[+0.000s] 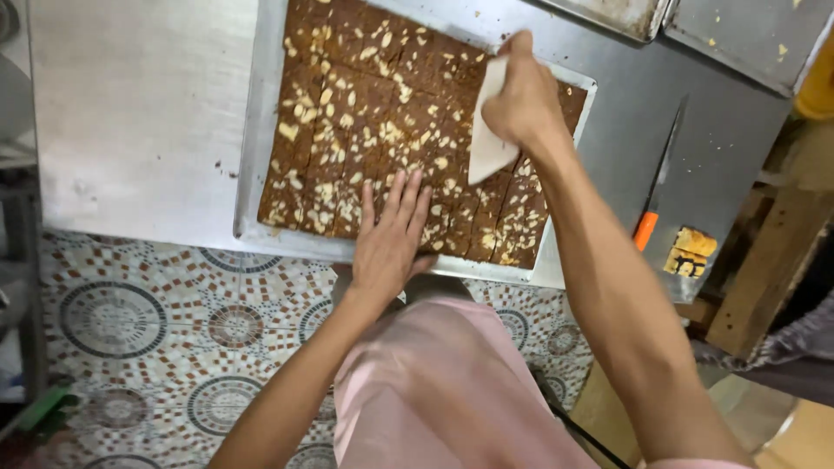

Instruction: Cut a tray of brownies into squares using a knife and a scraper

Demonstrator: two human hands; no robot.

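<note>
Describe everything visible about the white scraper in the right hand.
The flat white plastic-looking scraper is a thin, roughly rectangular blade, held by its upper edge in the right hand. It stands tilted, lower edge down on the brown nut-topped slab cake, which is scored into squares in the shallow metal tray. Its top is hidden by fingers.

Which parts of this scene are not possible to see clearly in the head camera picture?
- Far end of the baking tray: cut off by the top edge.
- Lower edge of the white scraper in the right hand: whether it enters the nut-topped brown cake cannot be told.
- Cake under the left hand: hidden by the palm.
- Blade tip of the orange-handled knife: too thin and dark.
</note>
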